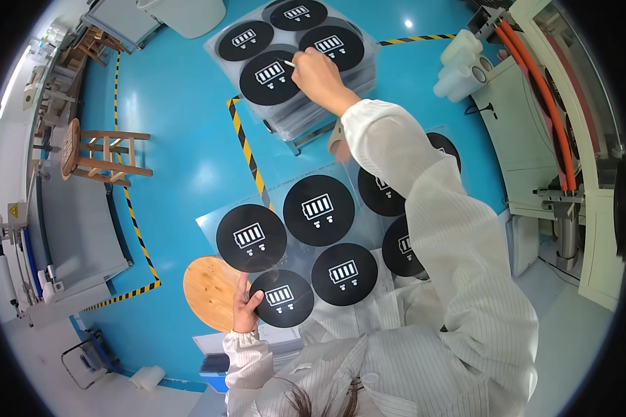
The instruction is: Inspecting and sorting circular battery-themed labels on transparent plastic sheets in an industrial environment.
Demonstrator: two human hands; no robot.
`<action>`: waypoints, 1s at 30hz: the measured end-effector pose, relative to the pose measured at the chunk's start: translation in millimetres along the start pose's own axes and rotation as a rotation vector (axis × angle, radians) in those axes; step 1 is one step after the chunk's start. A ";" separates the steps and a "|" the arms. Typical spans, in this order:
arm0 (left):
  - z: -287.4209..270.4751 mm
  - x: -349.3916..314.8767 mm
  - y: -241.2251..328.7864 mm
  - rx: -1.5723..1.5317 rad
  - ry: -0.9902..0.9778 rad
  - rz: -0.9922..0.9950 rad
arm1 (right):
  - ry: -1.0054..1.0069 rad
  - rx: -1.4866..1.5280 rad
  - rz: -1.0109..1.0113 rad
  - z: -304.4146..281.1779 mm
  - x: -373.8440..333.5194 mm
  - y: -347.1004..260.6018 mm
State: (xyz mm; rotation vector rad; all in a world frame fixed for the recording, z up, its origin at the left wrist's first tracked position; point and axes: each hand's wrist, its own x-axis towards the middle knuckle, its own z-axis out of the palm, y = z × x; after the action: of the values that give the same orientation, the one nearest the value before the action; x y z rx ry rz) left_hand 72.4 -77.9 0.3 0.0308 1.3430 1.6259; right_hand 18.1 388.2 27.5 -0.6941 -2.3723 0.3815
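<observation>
My left hand grips the near left edge of a clear plastic sheet, thumb on top and fingers partly hidden below. The sheet bears several black discs with white battery symbols. It spans the space in front of my body, and my right sleeve covers part of its right side. Farther off, my right hand pinches a short thin white stick. The stick's tip is over a black disc on the top sheet of a tall stack of similar clear sheets; I cannot tell whether it touches.
A round wooden stool top lies under the sheet's left side. Another wooden stool stands at the left. White rolls and a machine with orange tubes are on the right. Yellow-black tape marks the blue floor.
</observation>
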 end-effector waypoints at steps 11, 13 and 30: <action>-2.9 -3.2 2.5 0.087 0.020 0.050 | -0.285 0.668 0.555 -104.3 -213.3 -29.2; -3.3 -3.4 2.8 0.090 0.021 0.069 | -0.222 0.629 0.535 -100.9 -228.8 -30.1; -1.3 -15.6 -2.3 0.099 0.044 0.083 | -0.139 0.548 0.498 -88.6 -243.2 -34.4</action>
State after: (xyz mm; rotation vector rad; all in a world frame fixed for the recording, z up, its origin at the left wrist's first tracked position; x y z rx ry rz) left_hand 81.1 -89.6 6.4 0.1114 1.4722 1.6358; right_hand 223.2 230.9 -9.7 -0.9975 -2.0398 1.2684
